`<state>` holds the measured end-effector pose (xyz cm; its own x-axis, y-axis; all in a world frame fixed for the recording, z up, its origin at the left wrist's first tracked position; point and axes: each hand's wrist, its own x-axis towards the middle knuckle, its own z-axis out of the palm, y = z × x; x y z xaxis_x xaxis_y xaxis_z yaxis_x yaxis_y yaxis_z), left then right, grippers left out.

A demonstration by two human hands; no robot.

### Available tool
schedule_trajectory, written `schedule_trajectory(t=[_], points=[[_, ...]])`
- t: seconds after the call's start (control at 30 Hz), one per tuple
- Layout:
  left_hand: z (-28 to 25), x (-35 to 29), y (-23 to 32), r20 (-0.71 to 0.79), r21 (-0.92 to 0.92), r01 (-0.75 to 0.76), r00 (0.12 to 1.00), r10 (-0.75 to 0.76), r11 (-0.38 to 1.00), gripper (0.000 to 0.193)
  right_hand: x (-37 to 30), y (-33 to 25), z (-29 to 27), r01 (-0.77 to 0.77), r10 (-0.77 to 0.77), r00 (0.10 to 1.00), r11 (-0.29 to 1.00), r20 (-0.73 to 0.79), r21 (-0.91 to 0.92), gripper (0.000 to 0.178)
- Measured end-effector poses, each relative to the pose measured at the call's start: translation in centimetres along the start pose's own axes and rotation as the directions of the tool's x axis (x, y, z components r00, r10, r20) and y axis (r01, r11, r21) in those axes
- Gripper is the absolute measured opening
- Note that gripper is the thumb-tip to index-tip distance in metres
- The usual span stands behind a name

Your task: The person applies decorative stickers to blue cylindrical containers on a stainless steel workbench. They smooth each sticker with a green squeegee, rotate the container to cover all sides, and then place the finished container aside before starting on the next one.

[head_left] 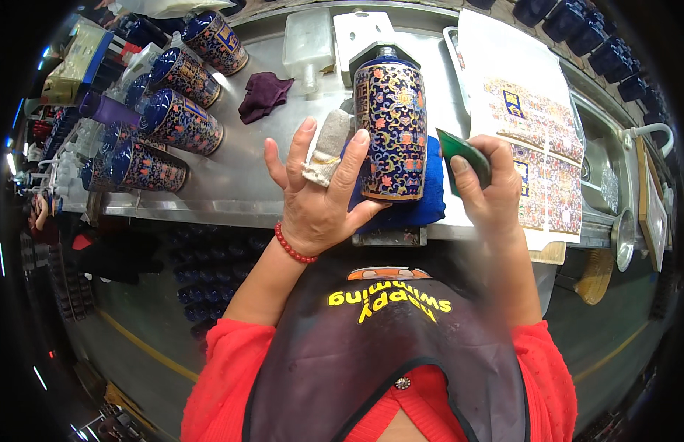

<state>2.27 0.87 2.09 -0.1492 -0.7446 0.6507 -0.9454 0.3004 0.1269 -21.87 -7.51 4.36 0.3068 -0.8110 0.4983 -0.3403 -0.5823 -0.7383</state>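
A dark blue bottle with a colourful floral wrap lies on a blue cloth, its neck pointing away from me. My left hand is at its left side with fingers spread; the index fingertip and thumb meet the bottle's side and base. One finger wears a grey-and-white fabric finger cover. Pinched in my right hand is a flat green scraper, held just right of the bottle and apart from it. To the right, patterned decal sheets lie on white paper.
Several decorated blue bottles stand at the left of the metal table. A crumpled purple cloth and a clear container lie toward the back. A sink with a tap is at the far right.
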Motion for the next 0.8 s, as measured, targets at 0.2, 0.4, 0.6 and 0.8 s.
schedule_trajectory(t=[0.2,0.4,0.6,0.8], points=[[2.1,-0.2,-0.1,0.066,-0.189,0.117,0.992,-0.107,0.975,0.108,2.7,-2.4,-0.6,0.442,-0.412,0.896,0.866,0.168,-0.235,0.026],[0.8,0.7,-0.8,0.052,-0.045,0.051,0.997,-0.049,0.998,0.107,1.9,-4.0,-0.9,0.661,-0.606,0.642,0.748,0.469,0.061,0.021],[0.5,1.4,-0.2,-0.017,-0.067,0.014,1.000,-0.015,0.998,0.101,1.0,-3.1,-1.6,0.505,-0.463,0.807,0.863,0.367,-0.024,0.036],[2.0,0.4,-1.0,0.147,-0.469,0.124,0.987,-0.061,0.874,0.100,1.0,-2.7,-1.6,0.360,-0.358,0.892,0.932,0.276,0.044,0.035]])
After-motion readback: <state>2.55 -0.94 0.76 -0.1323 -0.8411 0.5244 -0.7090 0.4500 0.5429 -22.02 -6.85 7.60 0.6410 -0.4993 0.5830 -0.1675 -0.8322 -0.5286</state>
